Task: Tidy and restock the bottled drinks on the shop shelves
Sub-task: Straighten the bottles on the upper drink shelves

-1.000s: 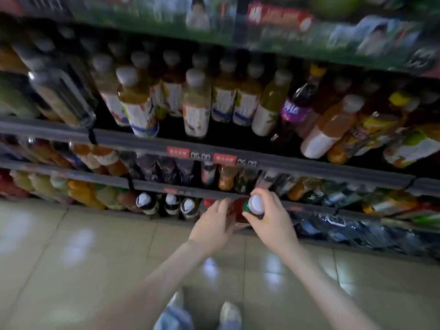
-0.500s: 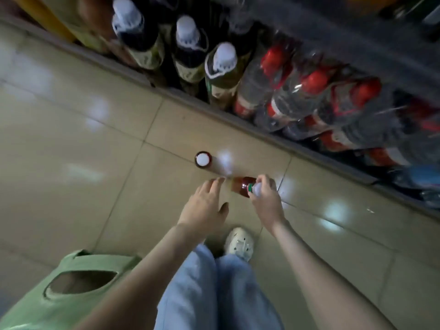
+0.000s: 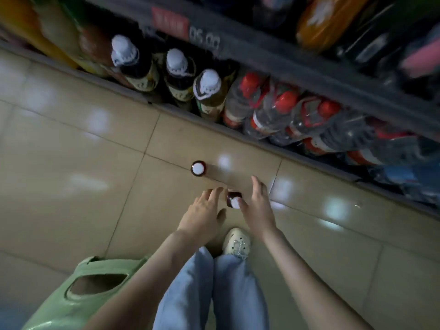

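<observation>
Half a second ago our right hand (image 3: 258, 206) gripped the small dark bottle (image 3: 234, 200) by its white cap. Now its fingers are straight and let go, and the bottle stands on the tiled floor (image 3: 71, 151). The view has shifted, showing more of the shelf and the bag.

We count two small white-capped bottles on the floor: this one and a second bottle (image 3: 198, 168), which stands apart, nearer the bottom shelf (image 3: 95, 77). In the shelf's front row we see three tall dark bottles (image 3: 177, 61) with white caps, and at least three red-capped clear bottles (image 3: 287, 101) beside them. One green bag (image 3: 78, 303) lies at lower left, and one shoe (image 3: 237, 241) shows.

The small dark bottle sits between our hands. The right thumb lies at its cap, but we cannot tell whether it touches. Our left hand (image 3: 203, 211) hovers just beside it, with its fingers spread, relaxed and holding nothing.
</observation>
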Demonstrator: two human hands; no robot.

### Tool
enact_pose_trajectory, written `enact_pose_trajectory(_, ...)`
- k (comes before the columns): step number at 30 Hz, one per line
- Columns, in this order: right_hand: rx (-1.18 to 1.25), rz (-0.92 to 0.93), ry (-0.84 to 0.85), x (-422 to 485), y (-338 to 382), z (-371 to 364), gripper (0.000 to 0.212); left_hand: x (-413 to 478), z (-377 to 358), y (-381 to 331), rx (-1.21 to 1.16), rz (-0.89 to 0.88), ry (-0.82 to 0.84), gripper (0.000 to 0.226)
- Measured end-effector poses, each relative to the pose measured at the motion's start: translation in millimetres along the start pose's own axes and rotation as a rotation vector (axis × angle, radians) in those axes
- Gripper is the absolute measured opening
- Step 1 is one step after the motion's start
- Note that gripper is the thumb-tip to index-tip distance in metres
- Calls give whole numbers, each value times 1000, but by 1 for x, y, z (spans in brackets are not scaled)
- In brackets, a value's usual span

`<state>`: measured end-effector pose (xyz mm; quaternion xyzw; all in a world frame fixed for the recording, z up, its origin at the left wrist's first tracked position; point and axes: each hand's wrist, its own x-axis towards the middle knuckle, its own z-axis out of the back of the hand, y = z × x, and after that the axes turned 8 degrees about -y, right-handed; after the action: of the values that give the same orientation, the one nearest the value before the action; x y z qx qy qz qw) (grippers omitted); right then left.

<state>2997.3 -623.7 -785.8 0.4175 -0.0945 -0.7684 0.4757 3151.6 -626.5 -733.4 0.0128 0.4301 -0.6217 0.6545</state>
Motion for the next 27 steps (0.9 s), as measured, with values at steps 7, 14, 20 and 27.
enact_pose_trajectory(7,217,231,-355,-92,159,220,50,-56,165,-194,-68,-313,-173,46)
enact_pose_trajectory(14,348,449,-793,-176,270,416,42,-116,300,-354,-31,-726,-372,41)
enact_pose_trajectory(20,355,529,-1091,-195,311,504,51,-156,355,-425,-100,-945,-558,36)
enact_pose_trajectory(27,369,509,-826,-158,354,516,72,-165,375,-427,50,-911,-542,47)
